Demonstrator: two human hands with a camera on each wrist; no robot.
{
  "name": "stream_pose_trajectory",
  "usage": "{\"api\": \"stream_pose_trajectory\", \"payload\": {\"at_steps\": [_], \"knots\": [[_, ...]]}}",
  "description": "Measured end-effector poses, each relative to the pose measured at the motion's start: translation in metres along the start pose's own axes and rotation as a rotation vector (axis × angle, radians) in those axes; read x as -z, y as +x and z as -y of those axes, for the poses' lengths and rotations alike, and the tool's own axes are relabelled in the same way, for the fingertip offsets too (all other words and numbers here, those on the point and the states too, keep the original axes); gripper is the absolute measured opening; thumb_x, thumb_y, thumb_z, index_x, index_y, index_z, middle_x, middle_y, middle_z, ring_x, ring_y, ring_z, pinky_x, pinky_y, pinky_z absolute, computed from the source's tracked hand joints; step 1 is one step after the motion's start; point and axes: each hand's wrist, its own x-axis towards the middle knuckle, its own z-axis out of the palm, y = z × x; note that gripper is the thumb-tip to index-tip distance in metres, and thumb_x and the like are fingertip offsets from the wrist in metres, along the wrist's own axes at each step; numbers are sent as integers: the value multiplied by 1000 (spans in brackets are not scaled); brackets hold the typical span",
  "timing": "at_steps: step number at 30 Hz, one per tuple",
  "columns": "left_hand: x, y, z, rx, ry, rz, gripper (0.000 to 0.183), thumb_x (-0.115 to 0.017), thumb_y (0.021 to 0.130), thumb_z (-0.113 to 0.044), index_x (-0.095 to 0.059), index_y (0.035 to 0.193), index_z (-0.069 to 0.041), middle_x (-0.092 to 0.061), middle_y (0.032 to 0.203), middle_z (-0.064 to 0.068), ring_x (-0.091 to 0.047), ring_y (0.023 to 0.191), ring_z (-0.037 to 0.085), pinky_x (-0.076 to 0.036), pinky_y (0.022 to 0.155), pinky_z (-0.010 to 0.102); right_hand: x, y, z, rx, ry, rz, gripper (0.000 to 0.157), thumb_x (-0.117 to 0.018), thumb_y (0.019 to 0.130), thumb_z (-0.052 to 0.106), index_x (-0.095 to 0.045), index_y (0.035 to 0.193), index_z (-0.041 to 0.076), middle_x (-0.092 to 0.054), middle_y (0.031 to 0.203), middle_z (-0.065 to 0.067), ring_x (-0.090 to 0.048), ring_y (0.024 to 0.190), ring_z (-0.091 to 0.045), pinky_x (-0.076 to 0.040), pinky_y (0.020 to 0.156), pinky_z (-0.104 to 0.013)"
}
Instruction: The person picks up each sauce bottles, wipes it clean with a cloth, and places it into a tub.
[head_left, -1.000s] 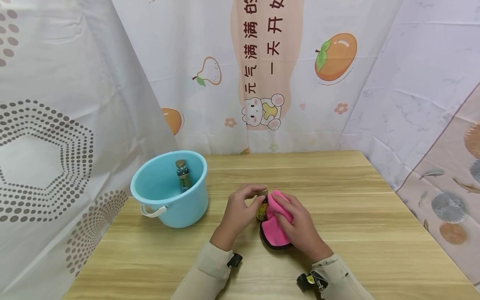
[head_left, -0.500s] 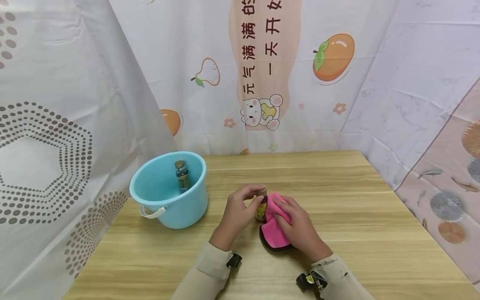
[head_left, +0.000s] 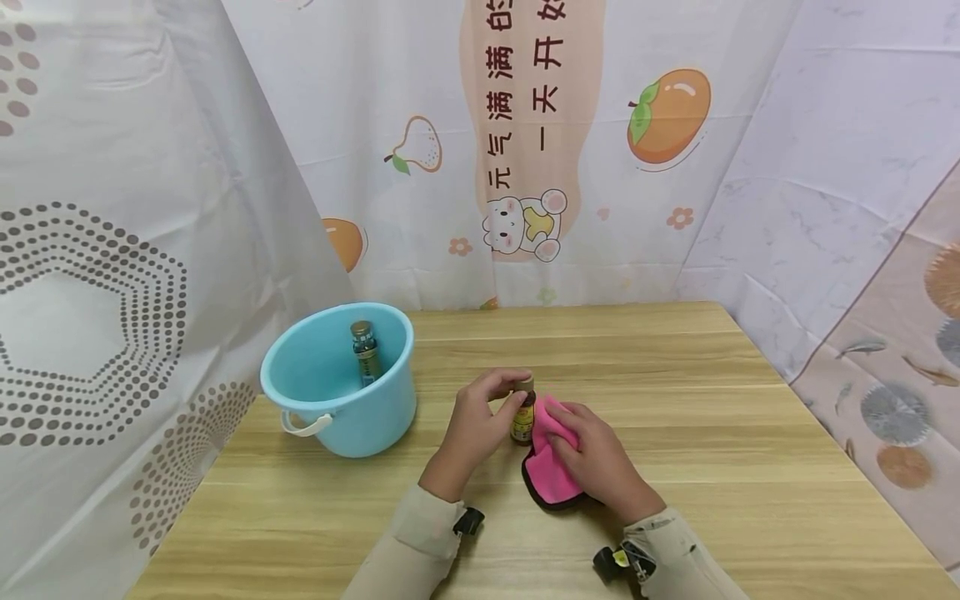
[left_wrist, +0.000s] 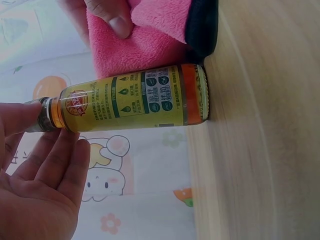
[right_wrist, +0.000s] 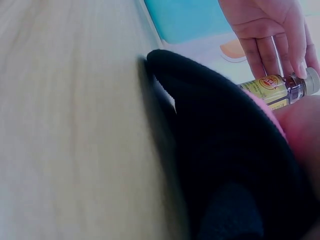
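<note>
A small glass bottle (head_left: 522,422) with a yellow label and a metal cap stands upright on the table. My left hand (head_left: 477,421) pinches it at the cap and neck, the thumb on one side and the fingers on the other. In the left wrist view the printed label of the bottle (left_wrist: 130,99) faces the camera. My right hand (head_left: 596,454) grips a folded pink cloth (head_left: 552,475) with a dark edge, held against the bottle's right side. Dark fabric (right_wrist: 215,125) of the cloth fills much of the right wrist view.
A light blue bucket (head_left: 375,425) with a white handle stands on the left of the wooden table (head_left: 675,400). Inside it leans another bottle (head_left: 367,354) with a gold-coloured cap. Printed curtains (head_left: 427,225) hang behind and along both sides.
My right hand and the pink cloth have slid slightly downward along the bottle, so more of its upper part shows. The left hand keeps its grip at the cap.
</note>
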Motion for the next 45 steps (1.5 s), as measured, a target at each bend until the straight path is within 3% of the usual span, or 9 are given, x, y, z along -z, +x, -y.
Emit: {"api": "stream_pose_trajectory", "payload": {"at_steps": [10, 14, 19, 24, 33, 41, 45], "knots": [[-2, 0, 2, -18, -41, -22, 27, -74, 98, -17, -72, 125, -18, -70, 122, -5, -69, 117, 14, -57, 102, 38, -1, 0, -2, 26, -25, -10, 50, -76, 96, 15, -63, 144, 16, -66, 134, -7, -67, 114, -21, -58, 96, -46], [-3, 0, 3, -28, -30, -30, 26, -72, 99, -16, -73, 124, -13, -67, 123, -3, -68, 116, 15, -58, 101, 38, -1, 0, -2, 44, -25, -30, 50, -76, 95, 15, -64, 143, 17, -66, 133, -5, -67, 112, -19, -59, 94, -45], [-2, 0, 1, -48, -24, -35, 25, -71, 99, -13, -72, 123, -10, -67, 122, -1, -68, 115, 16, -58, 100, 37, 0, 0, 0, 81, 11, -62, 48, -75, 96, 14, -65, 142, 17, -65, 136, -5, -66, 119, -20, -58, 97, -45], [-2, 0, 2, -61, -18, -41, 24, -72, 98, -12, -73, 122, -13, -69, 119, -3, -69, 114, 16, -59, 98, 35, 1, 0, 0, 143, 55, -105, 48, -75, 96, 13, -65, 142, 16, -63, 139, -4, -64, 123, -18, -59, 97, -44], [-2, 1, 3, -72, -38, -20, 24, -71, 99, -10, -72, 123, -13, -70, 120, -2, -69, 116, 16, -58, 99, 35, 0, 1, -2, 223, 101, -160, 50, -74, 97, 13, -62, 145, 22, -60, 143, -1, -63, 123, -17, -60, 94, -36], [-2, 1, 3, -88, -51, -8, 25, -69, 99, -9, -71, 124, -12, -71, 121, -2, -69, 117, 16, -57, 102, 35, 3, 2, 2, 258, 126, -185, 49, -72, 99, 14, -61, 146, 22, -57, 148, -3, -59, 132, -21, -49, 106, -17], [-3, 1, 5, -100, -44, -14, 25, -69, 100, -9, -71, 124, -13, -72, 121, -2, -70, 116, 16, -58, 101, 36, 2, 1, 3, 251, 133, -177, 49, -71, 99, 12, -61, 146, 22, -56, 149, -4, -58, 132, -22, -48, 106, -18]]}}
